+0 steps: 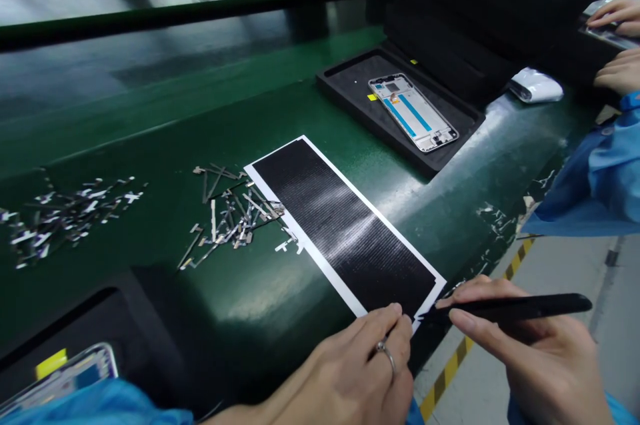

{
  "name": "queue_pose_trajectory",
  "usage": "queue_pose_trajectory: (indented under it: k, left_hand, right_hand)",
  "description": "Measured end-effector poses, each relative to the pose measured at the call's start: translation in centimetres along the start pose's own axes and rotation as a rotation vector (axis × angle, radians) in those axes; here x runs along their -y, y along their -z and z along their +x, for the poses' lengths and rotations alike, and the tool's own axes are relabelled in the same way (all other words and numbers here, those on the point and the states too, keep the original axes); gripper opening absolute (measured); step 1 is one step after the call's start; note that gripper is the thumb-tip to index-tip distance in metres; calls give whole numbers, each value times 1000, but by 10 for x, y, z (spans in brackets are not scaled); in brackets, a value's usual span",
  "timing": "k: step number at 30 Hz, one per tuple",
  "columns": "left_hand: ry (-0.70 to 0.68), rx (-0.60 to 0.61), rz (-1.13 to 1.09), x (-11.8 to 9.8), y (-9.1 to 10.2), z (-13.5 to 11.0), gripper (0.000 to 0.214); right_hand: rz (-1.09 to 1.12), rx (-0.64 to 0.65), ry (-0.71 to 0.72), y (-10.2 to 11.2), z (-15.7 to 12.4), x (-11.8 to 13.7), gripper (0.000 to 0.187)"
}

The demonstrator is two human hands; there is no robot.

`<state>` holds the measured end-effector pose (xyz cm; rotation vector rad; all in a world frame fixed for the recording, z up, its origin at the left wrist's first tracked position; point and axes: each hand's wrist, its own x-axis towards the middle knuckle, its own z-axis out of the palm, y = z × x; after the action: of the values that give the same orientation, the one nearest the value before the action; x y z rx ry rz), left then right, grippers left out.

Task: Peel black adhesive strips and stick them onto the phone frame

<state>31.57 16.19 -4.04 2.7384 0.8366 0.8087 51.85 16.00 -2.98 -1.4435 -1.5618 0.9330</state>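
A long white-bordered sheet (325,205) with a black, finely ribbed face lies slantwise on the green bench. My left hand (365,358), a ring on one finger, is closed at the sheet's near end, fingertips pressed together on it. Black tweezers (530,307) are held between the thumb and fingers of my right hand (545,345). Their tips meet the sheet's near right corner, beside my left fingertips; whether anything is between the tips cannot be made out. Left of the sheet lies a loose pile of thin metallic flex strips (235,215), some touching its edge.
Farther back, a black foam tray (345,88) carries a phone frame (415,111). Another phone frame (95,371) sits at lower left. A second pile of small parts (65,218) lies far left. A white packet (537,86) is near a co-worker's hands (620,71).
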Motion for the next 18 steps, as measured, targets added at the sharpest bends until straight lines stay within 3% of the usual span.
queue_pose_trajectory:
  k: [6,13,18]
  left_hand:
    - [-45,-197,77,-1,-19,-5,33]
    - [-40,-240,69,0,-20,-5,41]
    - [-59,-235,120,-1,-20,-3,46]
  right_hand:
    - [55,-33,-86,-4,-1,3,5]
    - [29,-73,-121,-4,-3,2,2]
    - [52,-134,-188,-7,-3,0,19]
